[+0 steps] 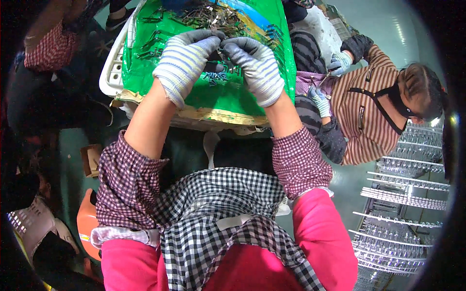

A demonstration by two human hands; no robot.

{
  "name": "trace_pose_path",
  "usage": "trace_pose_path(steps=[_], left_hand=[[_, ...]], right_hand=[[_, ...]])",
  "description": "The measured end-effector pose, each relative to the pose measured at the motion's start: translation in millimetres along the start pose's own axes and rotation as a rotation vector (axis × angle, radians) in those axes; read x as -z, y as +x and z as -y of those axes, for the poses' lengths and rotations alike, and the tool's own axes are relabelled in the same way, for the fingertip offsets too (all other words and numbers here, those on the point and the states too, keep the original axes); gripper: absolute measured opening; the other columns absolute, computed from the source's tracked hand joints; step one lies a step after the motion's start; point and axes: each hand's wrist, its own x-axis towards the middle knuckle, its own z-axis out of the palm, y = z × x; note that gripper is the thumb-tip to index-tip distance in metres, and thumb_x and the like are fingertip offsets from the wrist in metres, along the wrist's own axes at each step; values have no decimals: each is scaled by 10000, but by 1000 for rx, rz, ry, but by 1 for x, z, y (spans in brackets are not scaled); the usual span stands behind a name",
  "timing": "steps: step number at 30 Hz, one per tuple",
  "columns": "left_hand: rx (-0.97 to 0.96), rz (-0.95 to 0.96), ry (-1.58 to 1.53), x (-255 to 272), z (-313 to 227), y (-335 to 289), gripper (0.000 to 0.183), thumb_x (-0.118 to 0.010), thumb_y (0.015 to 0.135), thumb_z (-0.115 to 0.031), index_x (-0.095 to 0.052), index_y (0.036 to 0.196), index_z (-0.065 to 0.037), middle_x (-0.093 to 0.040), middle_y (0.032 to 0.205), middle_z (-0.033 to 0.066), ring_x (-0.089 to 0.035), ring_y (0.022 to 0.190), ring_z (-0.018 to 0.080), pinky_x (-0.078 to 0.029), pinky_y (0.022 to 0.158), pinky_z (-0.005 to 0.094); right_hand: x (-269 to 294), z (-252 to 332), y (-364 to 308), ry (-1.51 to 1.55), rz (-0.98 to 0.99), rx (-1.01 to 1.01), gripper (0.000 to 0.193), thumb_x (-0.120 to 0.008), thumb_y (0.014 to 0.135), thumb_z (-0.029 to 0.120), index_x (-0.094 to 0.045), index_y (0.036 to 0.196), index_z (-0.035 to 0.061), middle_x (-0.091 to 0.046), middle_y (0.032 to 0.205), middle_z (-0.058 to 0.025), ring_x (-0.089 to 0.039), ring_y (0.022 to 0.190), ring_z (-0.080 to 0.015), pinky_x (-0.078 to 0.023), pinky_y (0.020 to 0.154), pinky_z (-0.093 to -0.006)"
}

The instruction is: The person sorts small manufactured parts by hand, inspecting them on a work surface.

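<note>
My left hand [187,63] and my right hand [256,70], both in white gloves with blue-grey stripes, meet over a green plastic sheet [238,104]. Fingers of both are closed in a pinch, their tips nearly touching. Whatever sits between them is too small and too covered to name. Just beyond the fingertips lies a heap of thin metal pieces [213,18]. Below the hands, a small cluster of short bluish metal pieces [215,77] rests on the sheet. More dark, slender metal parts [154,38] lie in rows at the left, with similar dark parts [274,35] at the right.
A white plastic crate [113,68] shows under the sheet's left side. At right sits a co-worker in a striped top [364,106], with gloved hands close to my work surface. Racks of hanging shiny parts [395,228] stand lower right; an orange stool [87,223] is lower left.
</note>
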Motion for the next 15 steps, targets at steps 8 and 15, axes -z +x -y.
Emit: trace_pose_path(steps=[8, 15], left_hand=[[-35, -20, 149, 5, 5, 6, 259, -582, 852, -133, -599, 1063, 16, -637, 895, 79, -620, 746, 159, -547, 622, 283], [-152, -57, 185, 0, 4, 7, 225, -635, 794, -158, -642, 953, 3, -645, 808, 57, -566, 683, 107, -484, 600, 257]], right_hand=[[-10, -10, 6, -283, -57, 121, 137, -632, 800, 62, -619, 914, -12, -635, 827, -79, -594, 755, -142, -494, 725, -279], [-8, -26, 16, -538, -173, 319, 122, -604, 760, 78, -612, 863, 14, -604, 783, -133, -601, 715, -237, -490, 687, -326]])
